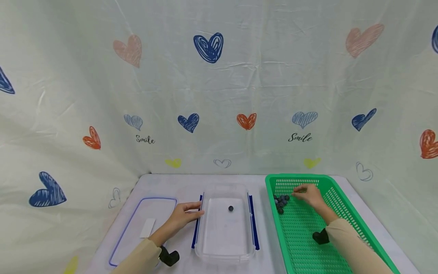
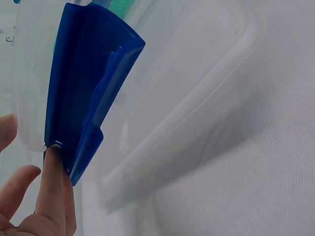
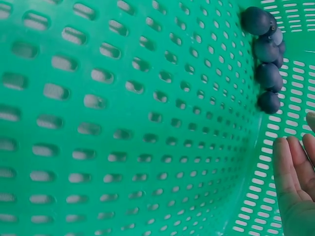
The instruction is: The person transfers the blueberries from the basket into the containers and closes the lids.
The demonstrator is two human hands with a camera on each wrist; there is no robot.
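Observation:
A clear plastic food container (image 1: 224,251) with blue side latches stands in the middle of the table, one dark blueberry (image 1: 230,208) on its floor. My left hand (image 1: 186,217) rests its fingers on the container's left side. Up close in the left wrist view, fingertips touch the blue latch (image 2: 81,73), which hangs folded out. Over the far part of a green basket (image 1: 301,236) is my right hand (image 1: 308,193), fingers extended and nothing visible in them. Several blueberries (image 1: 281,201) cluster against the basket's left wall, just beside that hand; the right wrist view shows these blueberries (image 3: 268,76) apart from the fingertips.
A clear lid (image 1: 131,228) with a blue rim lies flat at the left, a small white rectangle (image 1: 148,227) on it. Behind the white-covered table (image 1: 267,243) hangs a curtain (image 1: 219,87) printed with hearts. The basket's raised wall stands between the container and the blueberry cluster.

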